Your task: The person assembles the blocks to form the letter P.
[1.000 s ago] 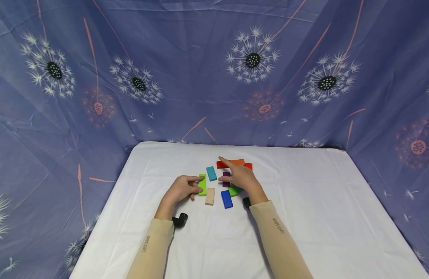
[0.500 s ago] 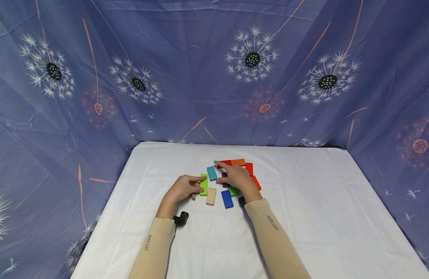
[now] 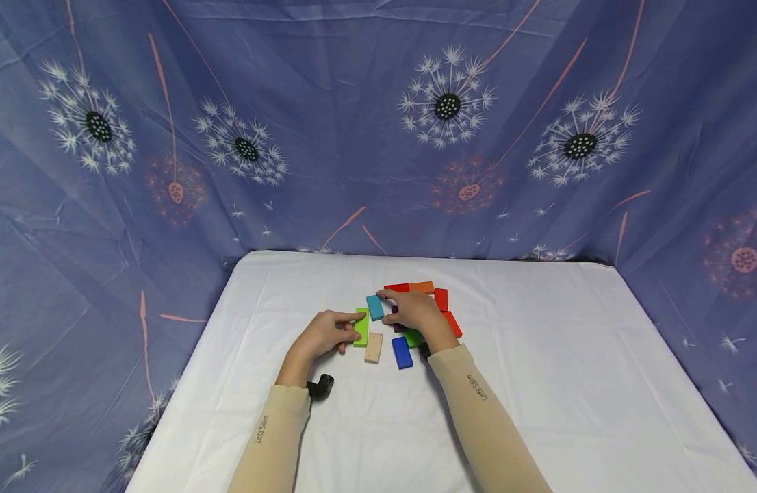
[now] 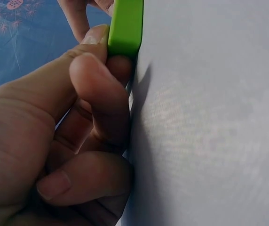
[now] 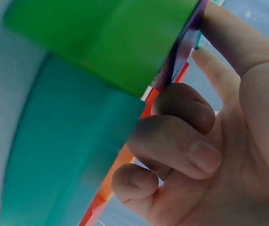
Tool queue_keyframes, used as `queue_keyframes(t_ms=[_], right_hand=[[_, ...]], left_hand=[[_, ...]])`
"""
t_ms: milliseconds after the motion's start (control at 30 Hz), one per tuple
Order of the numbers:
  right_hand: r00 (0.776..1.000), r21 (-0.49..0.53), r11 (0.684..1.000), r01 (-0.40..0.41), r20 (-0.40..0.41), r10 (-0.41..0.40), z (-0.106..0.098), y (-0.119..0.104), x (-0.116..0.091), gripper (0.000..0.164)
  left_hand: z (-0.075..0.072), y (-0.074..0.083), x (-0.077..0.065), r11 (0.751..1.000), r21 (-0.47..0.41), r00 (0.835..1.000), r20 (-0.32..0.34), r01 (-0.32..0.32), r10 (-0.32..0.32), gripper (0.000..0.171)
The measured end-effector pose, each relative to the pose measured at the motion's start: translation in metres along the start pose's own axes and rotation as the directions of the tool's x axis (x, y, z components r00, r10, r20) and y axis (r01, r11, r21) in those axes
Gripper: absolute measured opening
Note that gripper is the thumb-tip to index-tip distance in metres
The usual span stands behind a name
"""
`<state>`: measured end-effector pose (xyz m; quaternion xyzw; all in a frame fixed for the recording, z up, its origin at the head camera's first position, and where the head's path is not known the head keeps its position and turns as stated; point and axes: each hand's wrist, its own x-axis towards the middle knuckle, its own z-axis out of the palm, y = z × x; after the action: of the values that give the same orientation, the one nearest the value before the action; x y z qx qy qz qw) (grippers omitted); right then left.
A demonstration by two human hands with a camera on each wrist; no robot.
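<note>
My left hand pinches a light green block between thumb and index finger at the left of the cluster. In the left wrist view that block stands on the cloth; the other fingers are curled below. My right hand has its index fingertip at the far end of a light blue block and its thumb by the near end, pinching it. The right hand's other fingers are curled, as the right wrist view shows. A purple block is partly hidden beneath this hand.
A red block, an orange block and two more red blocks lie behind and right. Nearer are a plain wooden block, a blue block and a green block. A teal block fills the right wrist view's foreground.
My right hand has shifted left, and its index finger has come down from the red block to the light blue one. The left hand keeps its hold on the light green block.
</note>
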<state>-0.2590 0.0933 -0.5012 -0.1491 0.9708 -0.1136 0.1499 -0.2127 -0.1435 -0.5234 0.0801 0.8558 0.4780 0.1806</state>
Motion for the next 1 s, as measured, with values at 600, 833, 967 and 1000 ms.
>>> queue_keyframes(t_ms=[600, 833, 967, 1000], right_hand=[[0.994, 0.185, 0.981, 0.055, -0.106, -0.036, 0.013, 0.012, 0.006, 0.06], [0.99, 0.292, 0.954, 0.07, -0.139, -0.03, 0.014, 0.022, 0.009, 0.062], [0.989, 0.324, 0.943, 0.079, -0.147, -0.032, 0.013, 0.025, 0.011, 0.061], [0.988, 0.328, 0.941, 0.08, -0.151, -0.032, 0.012, 0.025, 0.012, 0.061]], left_hand=[[0.001, -0.001, 0.0, 1.0, 0.001, 1.0, 0.005, 0.018, -0.018, 0.051], [0.001, -0.001, 0.001, 1.0, 0.009, 1.0, 0.01, 0.008, -0.008, 0.051], [0.001, -0.001, 0.0, 1.0, 0.003, 1.0, 0.012, 0.011, -0.011, 0.05], [0.001, -0.001, 0.0, 1.0, 0.003, 1.0, 0.012, 0.012, -0.012, 0.051]])
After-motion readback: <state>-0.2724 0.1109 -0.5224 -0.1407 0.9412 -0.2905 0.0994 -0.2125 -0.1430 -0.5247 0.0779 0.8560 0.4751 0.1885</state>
